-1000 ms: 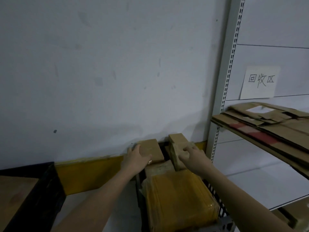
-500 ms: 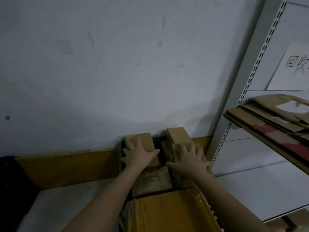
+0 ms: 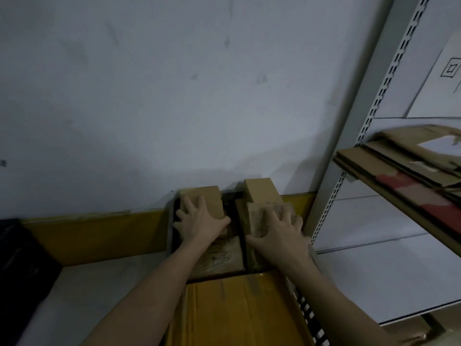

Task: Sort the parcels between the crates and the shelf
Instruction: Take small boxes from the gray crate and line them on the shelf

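Note:
A black crate (image 3: 173, 228) by the wall holds several parcels. My left hand (image 3: 200, 222) lies over a small brown box (image 3: 209, 197) at the crate's back left, fingers spread on top and thumb round its near right corner. With fingers over the top and thumb down the left side, my right hand (image 3: 280, 234) grips a plastic-wrapped parcel (image 3: 258, 217) at the back right. Behind that parcel stands another brown box (image 3: 259, 189). A flat wrapped parcel (image 3: 224, 257) lies between my wrists. A large yellow parcel (image 3: 237, 310) fills the crate's near part.
A grey shelf upright (image 3: 354, 136) rises just right of the crate. Flattened cardboard (image 3: 409, 168) is stacked on a shelf board at the right, under a paper sign (image 3: 441, 78). Another black crate (image 3: 15, 258) sits at the far left. The white wall is close behind.
The view has moved closer and tipped down over the crate. Both hands have spread wider over their parcels; the parcels stay in place.

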The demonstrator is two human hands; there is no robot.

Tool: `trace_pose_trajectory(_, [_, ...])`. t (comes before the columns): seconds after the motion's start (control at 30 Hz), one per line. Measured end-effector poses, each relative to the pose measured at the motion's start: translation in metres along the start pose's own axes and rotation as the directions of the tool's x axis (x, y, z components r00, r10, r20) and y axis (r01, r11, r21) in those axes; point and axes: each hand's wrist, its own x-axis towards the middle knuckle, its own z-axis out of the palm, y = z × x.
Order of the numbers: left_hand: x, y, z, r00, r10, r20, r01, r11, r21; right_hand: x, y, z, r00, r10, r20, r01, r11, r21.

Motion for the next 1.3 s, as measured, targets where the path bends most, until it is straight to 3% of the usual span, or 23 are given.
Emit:
trace_pose_trajectory(0.5, [-0.025,0.014,-0.085,0.981,0.097,-0.166,-0.100,0.995,-0.006,-0.001,-0.020,-0.077,0.990,-0.109,-0.089,0.119,0.986,0.114])
trace_pose_trajectory(1.0, [-0.130,-0.052,-0.167,0.938,0.048,-0.343,-0.052,0.999,-0.001,-0.049,-0.071,-0.104,0.936,-0.328,-0.130,0.350,0.904,0.245])
trace_pose_trajectory(1.3, [-0.196,-0.130,-0.151,0.926,-0.077,-0.369,0.055,0.996,-0.070,-0.111,-0.111,-0.069,0.887,-0.449,-0.110,0.461,0.843,0.275])
